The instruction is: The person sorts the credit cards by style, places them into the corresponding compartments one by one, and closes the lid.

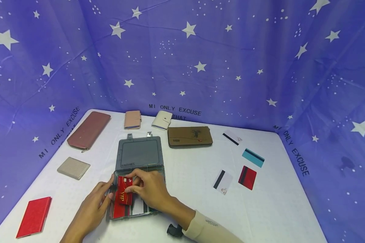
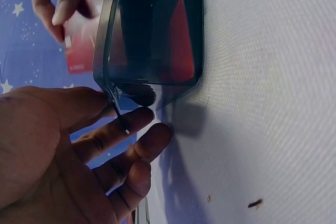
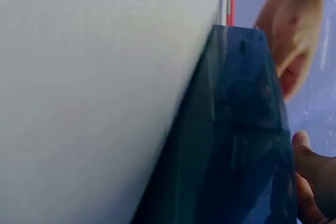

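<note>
A grey translucent plastic box (image 1: 140,153) lies on the table with its lid folded back. Between thumb and index finger, my right hand (image 1: 153,189) pinches a red VIP card (image 1: 125,199) over the left part of the box; the left wrist view shows this red card (image 2: 84,51) beyond the box wall. Under it lies another red card (image 1: 118,211) inside, beside a white card (image 1: 137,206) with a dark stripe. My left hand (image 1: 89,209) rests against the box's left side, fingertips at the rim, fingers extended and relaxed. That hand (image 2: 79,150) is empty.
Loose on the right lie a blue card (image 1: 253,157), a red card (image 1: 247,177) and white striped cards (image 1: 223,182). Brown (image 1: 190,136) and maroon (image 1: 89,130) wallets, small card holders (image 1: 132,119) and a red booklet (image 1: 34,216) surround the box. A starry curtain (image 1: 182,60) hangs behind.
</note>
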A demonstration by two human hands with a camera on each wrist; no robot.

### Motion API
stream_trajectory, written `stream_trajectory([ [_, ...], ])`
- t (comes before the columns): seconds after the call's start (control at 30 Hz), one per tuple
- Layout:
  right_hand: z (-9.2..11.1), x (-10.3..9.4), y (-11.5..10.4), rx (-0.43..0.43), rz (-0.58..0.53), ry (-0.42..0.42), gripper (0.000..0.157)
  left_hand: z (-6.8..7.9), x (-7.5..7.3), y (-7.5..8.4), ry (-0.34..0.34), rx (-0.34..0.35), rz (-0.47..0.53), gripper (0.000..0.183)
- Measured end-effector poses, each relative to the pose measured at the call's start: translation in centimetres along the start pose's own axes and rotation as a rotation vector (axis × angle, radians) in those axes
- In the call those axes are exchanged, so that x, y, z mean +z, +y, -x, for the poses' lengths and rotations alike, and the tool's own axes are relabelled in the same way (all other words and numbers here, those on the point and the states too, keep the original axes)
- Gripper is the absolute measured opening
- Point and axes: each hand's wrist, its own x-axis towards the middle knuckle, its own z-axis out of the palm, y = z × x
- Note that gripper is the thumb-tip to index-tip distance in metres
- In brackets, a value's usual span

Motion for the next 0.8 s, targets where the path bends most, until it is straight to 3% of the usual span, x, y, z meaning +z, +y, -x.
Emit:
stream_trajectory([
  [0.13,-0.2,0.9,-0.6,-0.063,0.189,-0.008,0.035,0.1,0.0,-0.1,-0.001,0.006,0.005,0.06],
  [0.33,0.1,1.4,-1.1,-0.084,0.483,-0.158,0.031,0.0,-0.1,-0.2,-0.027,-0.018,0.007,0.06],
  [0.5,0.3,1.3,-1.0,-0.107,0.627,-0.243,0.035,0.0,-0.1,-0.2,-0.009,-0.001,0.006,0.06],
  [0.63,0.4,0.9,-0.7,-0.083,0.593,-0.33,0.041,0.1,-0.1,-0.2,0.001,0.008,0.008,0.06],
  [0.8,0.1,-1.1,0.4,-0.05,0.336,-0.321,0.041,0.0,-0.1,-0.1,-0.019,-0.015,0.015,0.059],
])
